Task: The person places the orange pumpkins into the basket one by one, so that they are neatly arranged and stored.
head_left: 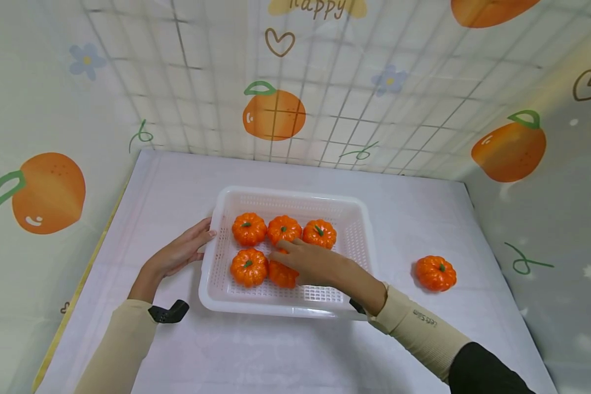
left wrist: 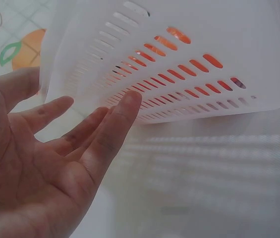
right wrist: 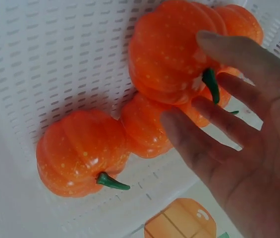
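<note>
A white plastic basket (head_left: 285,306) with slotted sides holds several small orange toy pumpkins (head_left: 249,229) with green stems, in two rows. My right hand (head_left: 320,264) reaches over its front side to a pumpkin (right wrist: 172,54) in the front row. Thumb and fingers spread loosely across that pumpkin, with its stem showing between them in the right wrist view; from the head view the hand covers much of it. At the basket's left side is my left hand (head_left: 182,250), palm turned toward the wall, its extended fingertips right at the slotted side (left wrist: 189,99).
One more pumpkin (head_left: 435,273) sits alone on the white tablecloth (head_left: 413,334), right of the basket. Fabric walls printed with oranges (head_left: 274,114) enclose the table at the back and both sides. A wire grid (head_left: 354,117) shows through the back one.
</note>
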`<state>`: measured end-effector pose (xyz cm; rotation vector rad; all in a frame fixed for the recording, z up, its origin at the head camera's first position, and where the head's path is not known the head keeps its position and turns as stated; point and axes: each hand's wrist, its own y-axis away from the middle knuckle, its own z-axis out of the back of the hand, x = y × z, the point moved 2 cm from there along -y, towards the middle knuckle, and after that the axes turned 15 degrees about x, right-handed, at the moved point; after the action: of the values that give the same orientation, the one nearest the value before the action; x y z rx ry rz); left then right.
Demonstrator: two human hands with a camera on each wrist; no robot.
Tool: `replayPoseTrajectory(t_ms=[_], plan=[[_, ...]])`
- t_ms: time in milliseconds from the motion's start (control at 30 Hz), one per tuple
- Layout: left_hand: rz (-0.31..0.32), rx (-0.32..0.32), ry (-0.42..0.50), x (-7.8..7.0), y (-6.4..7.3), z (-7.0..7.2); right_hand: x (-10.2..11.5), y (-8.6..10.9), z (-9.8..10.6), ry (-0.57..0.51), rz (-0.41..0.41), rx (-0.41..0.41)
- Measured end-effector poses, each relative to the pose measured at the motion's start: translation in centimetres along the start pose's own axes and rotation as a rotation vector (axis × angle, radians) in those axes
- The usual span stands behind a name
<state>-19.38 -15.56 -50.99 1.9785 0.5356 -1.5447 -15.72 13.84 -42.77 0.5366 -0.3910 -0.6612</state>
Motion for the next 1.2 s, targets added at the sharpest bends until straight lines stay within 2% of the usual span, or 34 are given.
replayPoseTrajectory(t_ms=[133, 367, 667, 800, 967, 1200], plan=[[0.003, -0.003, 0.002, 0.0, 0.0, 0.0, -0.2, 0.4, 0.3, -0.02, 0.025, -0.035], [0.007, -0.004, 0.005, 0.0, 0.0, 0.0, -0.5, 0.8, 0.7, 0.018, 0.041, -0.08], [-0.003, 0.006, 0.007, 0.1, 0.1, 0.0, -0.9, 1.6, 1.8, -0.03, 0.019, -0.115], [-0.002, 0.006, 0.007, 0.1, 0.1, 0.0, -1.6, 2.3, 2.1, 0.003, 0.015, -0.195], [0.002, 0.0, 0.003, 0.2, 0.1, 0.0, -3.1, 3.6, 2.1, 0.026, -0.058, -0.255], [0.0, 0.002, 0.005, 0.3, -0.1, 0.2, -5.6, 6.6, 1.6, -0.127, -0.202, -0.317]])
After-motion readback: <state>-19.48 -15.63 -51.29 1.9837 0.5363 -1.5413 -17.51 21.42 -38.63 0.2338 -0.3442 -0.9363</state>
